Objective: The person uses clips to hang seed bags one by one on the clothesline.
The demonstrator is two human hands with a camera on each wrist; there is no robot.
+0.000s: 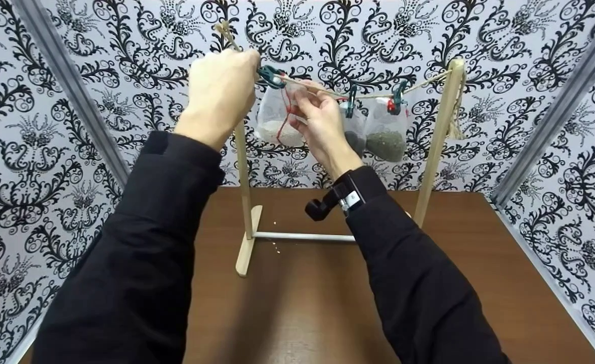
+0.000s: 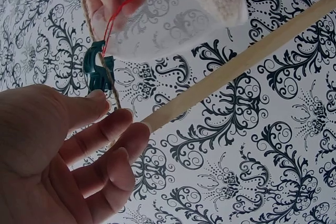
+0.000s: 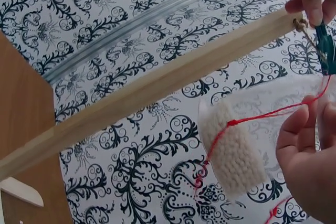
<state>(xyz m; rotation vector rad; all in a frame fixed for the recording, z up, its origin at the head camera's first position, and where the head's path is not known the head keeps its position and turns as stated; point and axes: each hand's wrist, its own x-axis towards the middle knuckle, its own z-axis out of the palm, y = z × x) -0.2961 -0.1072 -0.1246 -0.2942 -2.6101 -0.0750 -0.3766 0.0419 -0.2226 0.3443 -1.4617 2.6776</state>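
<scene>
My left hand point(image 1: 221, 91) pinches the tail end of a dark green clothespin point(image 2: 97, 69) at the left end of a thin rope point(image 1: 323, 91). The clothespin sits on the rope, with a red string point(image 3: 273, 114) running to its jaws. From there hangs a white mesh drawstring bag point(image 1: 280, 129) with pale grains in its bottom. Near its top, beside the rope, my right hand point(image 1: 325, 121) holds the bag's mesh between thumb and fingers. The left wrist view shows the left fingers curled, with the thumb at the clothespin.
Two more mesh bags hang to the right, one with dark contents point(image 1: 355, 140), one with greenish contents point(image 1: 388, 144), on green clothespins point(image 1: 397, 96). Wooden posts point(image 1: 436, 146) carry the rope, joined below by a white bar point(image 1: 302, 236). Small crumbs lie on the brown table point(image 1: 297, 303).
</scene>
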